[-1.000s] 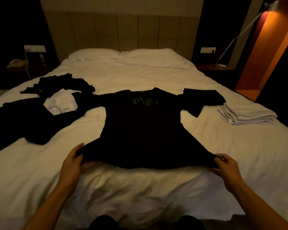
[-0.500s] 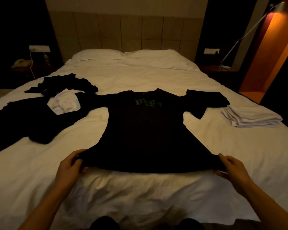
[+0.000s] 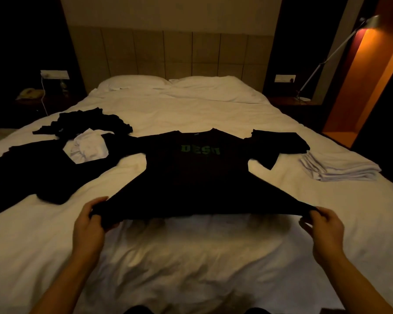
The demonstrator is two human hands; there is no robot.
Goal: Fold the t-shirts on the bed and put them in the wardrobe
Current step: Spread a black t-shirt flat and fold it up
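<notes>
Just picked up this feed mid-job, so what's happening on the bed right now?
A person is spreading a black t-shirt with green lettering flat on the bed. The left hand and right hand each grip a hem corner, holding the hem slightly raised and taut. Folded white shirts lie to the right; unfolded dark clothes wait on the left.

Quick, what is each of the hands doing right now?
Left hand: grips the near left hem corner of the black t-shirt.
Right hand: pinches the near right hem corner of the same shirt.
</notes>
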